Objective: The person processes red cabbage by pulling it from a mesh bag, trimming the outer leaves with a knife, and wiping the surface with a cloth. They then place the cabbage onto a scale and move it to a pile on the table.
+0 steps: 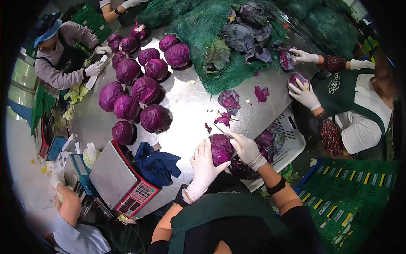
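At the metal table (185, 120), left fingers (207, 149) spread around a purple cabbage (221, 150); right fingers (237, 139) clasp a knife (221, 129).

My counter (182, 110) is bare steel, shiny mid-way. Purple cabbages (145, 89), whole, sit loosely bunched on the L half, running from nr the far edge down toward the scale (114, 173) — that's on the L side of my near edge, w/ a crumpled dark-blue cloth (157, 164) beside it. Green net (198, 46) spreads over the far part, mid to R. Btwn net & near edge — torn purple leaves (229, 100) + small scraps (208, 128), incl. one leaf out toward the R edge.
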Available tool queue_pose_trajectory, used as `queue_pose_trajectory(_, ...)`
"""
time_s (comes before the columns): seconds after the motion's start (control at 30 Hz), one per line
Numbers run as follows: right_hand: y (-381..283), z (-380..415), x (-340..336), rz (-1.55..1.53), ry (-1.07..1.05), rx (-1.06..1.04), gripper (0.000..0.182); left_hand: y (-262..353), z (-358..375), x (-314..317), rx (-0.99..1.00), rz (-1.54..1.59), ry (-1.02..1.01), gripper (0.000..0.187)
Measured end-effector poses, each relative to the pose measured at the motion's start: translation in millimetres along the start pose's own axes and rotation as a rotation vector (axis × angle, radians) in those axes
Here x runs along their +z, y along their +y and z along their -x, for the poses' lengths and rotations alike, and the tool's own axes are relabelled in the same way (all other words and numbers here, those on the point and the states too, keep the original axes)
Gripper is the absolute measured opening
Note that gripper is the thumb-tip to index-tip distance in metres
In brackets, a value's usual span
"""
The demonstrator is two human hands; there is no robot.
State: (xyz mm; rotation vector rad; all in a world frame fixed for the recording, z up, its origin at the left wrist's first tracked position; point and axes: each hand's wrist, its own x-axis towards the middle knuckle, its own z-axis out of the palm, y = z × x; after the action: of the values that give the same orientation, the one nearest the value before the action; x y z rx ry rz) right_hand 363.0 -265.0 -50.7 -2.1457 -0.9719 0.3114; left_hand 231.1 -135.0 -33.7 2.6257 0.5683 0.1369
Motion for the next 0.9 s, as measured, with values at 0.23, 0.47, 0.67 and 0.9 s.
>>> queue_pose_trajectory(0.23,-15.2,-4.9,4.7,0.025,0.022,-0.020,0.016,1.8,1.6,-2.2,0.026,-0.001,-0.029,0.100)
queue_pose_trajectory(0.47,-33.8,-9.6,-13.4,-0.612,-0.412,0.302,0.016,-3.5,3.2,-1.5,0.059,0.013,-0.015,0.100)
queue_pose_trajectory(0.67,-34.2,-6.4,-78.9,-0.867,-0.457,0.480,0.027,-76.8,20.8,-26.6,-0.040,0.532,-0.269,0.109)
queue_pose_trajectory(0.9,5.3,5.1,32.7,-0.883,-0.600,0.594,0.070,-99.9,44.8,-23.5,-0.417,1.261,-0.009,0.094)
